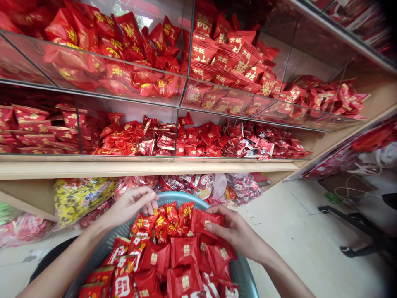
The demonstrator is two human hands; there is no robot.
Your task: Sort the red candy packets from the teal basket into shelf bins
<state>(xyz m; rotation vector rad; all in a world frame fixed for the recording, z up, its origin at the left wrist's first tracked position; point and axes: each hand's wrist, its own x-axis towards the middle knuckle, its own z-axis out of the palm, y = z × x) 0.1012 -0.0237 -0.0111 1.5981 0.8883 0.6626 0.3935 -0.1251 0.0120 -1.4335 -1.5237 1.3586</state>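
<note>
A teal plastic basket point(248, 275) below me is filled with wrapped candies. My right hand point(237, 231) grips a red candy packet point(203, 219) at the basket's right side, its thumb across the front. Over the far left rim hovers my left hand point(136, 200), fingers curled together; whatever may be inside them is hidden. Small red candies with yellow characters point(170, 213) lie between the hands. Nearer to me are square red packets with gold double-happiness marks point(186, 250) and, at left, red packets with white and orange prints point(122, 285).
Clear-fronted shelf bins hold many red candies point(223, 58) above, with a lower row point(130, 134) behind the basket. A wooden shelf edge point(149, 169) runs just beyond it. Bagged yellow candies point(83, 198) sit beneath. A black chair base point(353, 231) stands on the tiled floor at right.
</note>
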